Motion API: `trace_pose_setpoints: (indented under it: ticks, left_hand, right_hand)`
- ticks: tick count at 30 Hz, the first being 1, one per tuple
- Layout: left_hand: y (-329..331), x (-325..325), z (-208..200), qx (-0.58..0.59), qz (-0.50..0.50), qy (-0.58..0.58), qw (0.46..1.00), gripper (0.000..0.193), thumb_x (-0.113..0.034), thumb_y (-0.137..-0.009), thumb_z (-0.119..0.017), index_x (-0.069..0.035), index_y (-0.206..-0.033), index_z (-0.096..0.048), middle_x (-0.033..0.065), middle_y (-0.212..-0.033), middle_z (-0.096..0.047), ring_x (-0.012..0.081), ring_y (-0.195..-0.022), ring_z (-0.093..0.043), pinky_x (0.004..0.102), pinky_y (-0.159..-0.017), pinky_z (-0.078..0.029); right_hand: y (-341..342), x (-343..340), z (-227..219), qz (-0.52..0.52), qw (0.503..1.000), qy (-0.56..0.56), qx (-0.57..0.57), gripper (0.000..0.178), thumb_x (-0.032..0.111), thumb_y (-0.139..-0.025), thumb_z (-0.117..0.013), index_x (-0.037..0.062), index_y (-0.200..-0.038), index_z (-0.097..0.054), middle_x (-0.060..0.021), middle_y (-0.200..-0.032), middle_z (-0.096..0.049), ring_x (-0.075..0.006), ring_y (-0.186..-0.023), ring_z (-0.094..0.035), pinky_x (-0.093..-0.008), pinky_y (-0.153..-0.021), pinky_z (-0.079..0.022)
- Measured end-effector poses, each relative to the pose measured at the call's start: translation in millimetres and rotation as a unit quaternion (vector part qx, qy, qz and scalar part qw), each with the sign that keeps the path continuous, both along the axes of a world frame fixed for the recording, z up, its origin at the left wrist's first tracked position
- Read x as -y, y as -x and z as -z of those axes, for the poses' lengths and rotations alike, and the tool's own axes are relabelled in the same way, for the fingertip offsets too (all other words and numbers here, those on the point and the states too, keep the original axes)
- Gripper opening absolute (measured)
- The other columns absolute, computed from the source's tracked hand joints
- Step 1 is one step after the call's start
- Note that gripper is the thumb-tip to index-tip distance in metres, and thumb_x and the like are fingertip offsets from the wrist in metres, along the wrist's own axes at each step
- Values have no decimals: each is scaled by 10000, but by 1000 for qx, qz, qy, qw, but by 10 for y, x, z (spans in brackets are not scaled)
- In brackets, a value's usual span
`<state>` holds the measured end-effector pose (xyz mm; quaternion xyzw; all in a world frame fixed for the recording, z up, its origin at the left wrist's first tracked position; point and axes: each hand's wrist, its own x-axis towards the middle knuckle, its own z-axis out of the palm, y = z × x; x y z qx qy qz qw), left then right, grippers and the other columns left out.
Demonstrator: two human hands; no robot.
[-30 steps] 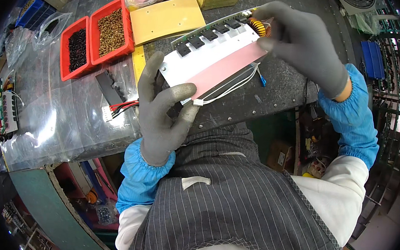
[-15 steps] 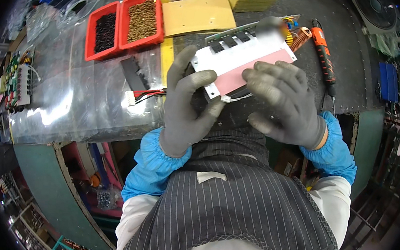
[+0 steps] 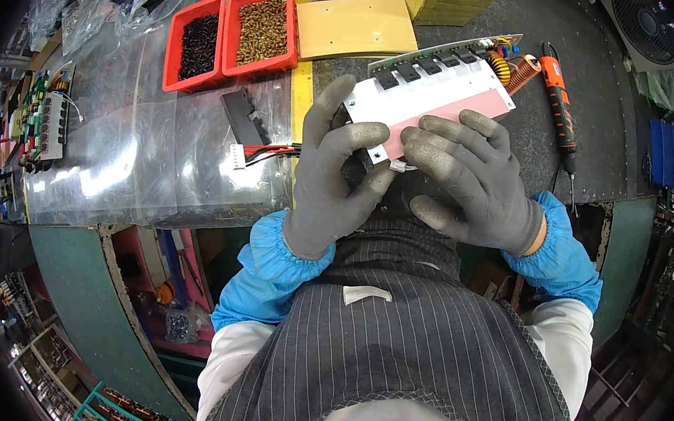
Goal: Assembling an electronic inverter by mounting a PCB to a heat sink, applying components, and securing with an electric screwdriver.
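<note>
A circuit board (image 3: 492,46) with a white plate (image 3: 367,101) along its near side lies tilted in front of me. A pink sheet (image 3: 479,103) covers the plate's near part. Black components (image 3: 406,72) line the far edge, with copper coils (image 3: 523,73) at the right end. My left hand (image 3: 335,182), grey-gloved, grips the board's left end, fingers at the corner and thumb near a small white connector (image 3: 398,166). My right hand (image 3: 480,183), also gloved, has its fingers stretched over the pink sheet; its thumb is apart from them. Any contact under those fingertips is hidden.
Red bins hold black screws (image 3: 199,46) and brass-coloured pieces (image 3: 262,31). A yellow board (image 3: 357,28) lies behind. An orange-black power screwdriver (image 3: 558,106) lies at right. A black strip (image 3: 242,116) and a wired white connector (image 3: 237,156) lie left of my left hand.
The whole view has shifted, so the bench things sit further right in the picture. My right hand has slid slightly left across the pink sheet. The left hand keeps its place at the board's end.
</note>
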<state>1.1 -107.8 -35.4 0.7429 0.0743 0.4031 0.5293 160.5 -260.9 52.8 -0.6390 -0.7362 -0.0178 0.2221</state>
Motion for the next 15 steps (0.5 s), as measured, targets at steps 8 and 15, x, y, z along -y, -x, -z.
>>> trace_pose_setpoints:
  ticks: [8, 15]
  left_hand:
    - [3, -1, -116, -10, 16, -30, 999, 342, -15, -806, -792, -82, -1120, -675, 239, -1575, -364, 423, -1455, -424, 499, -1161, -415]
    - [53, -6, -142, -39, -6, -24, 999, 319, -36, -808, -801, -84, -1100, -680, 227, -1570, -380, 401, -1422, -471, 469, -1134, -446]
  right_hand:
    - [3, -10, 33, 4, 999, -13, -29, 632, 383, -921, -699, 100, -1457, -520, -81, -1381, -630, -241, -1317, -589, -466, -1150, -311]
    - [-282, 181, 82, 91, 993, 3, 73, 681, 480, -918, -693, 79, -1441, -524, -95, -1363, -644, -279, -1393, -531, -526, -1226, -188]
